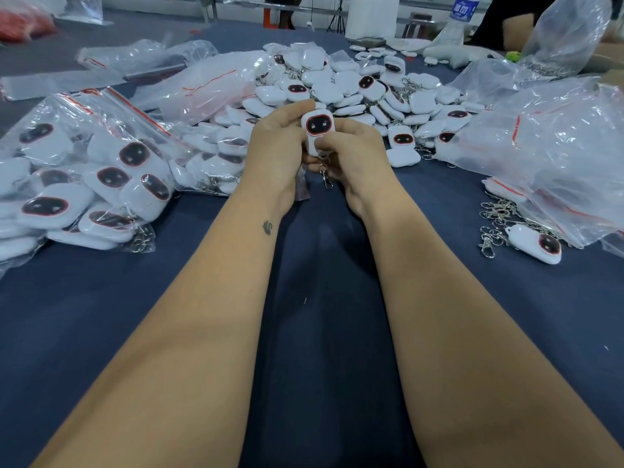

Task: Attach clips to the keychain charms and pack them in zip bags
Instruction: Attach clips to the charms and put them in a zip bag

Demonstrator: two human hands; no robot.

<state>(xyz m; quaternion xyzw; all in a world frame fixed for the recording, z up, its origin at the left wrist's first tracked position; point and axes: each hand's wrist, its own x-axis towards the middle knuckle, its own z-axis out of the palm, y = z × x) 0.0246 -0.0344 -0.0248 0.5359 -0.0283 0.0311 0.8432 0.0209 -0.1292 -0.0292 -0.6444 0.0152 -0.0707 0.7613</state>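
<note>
Both forearms are reaching straight forward over the dark blue tabletop (101,332), running nearly parallel and converging at the wrists, with the two hands meeting just in front of the loose pile of charms (364,92). The left hand (277,146) is curling around a white charm (317,130), its fingers wrapping the far side and its fingertip showing above the charm's top edge. The right hand (354,150) is gripping the same charm from the other side, thumb lying across its lower front. The charm is standing upright between the two grips, its dark, red-rimmed face turned toward the camera. A metal clip (326,175) is dangling below the charm, hanging free between the wrists just above the tabletop. A bit of clear plastic is showing beneath the left hand; whether that hand is holding it cannot be told.

To the left, packed zip bags (84,184) full of charms are lying heaped. To the right, empty zip bags (547,143) are piled near a cluster of loose clips (496,221), with a single charm (537,243) lying just beside them. A water bottle (461,15) is standing at the far edge.
</note>
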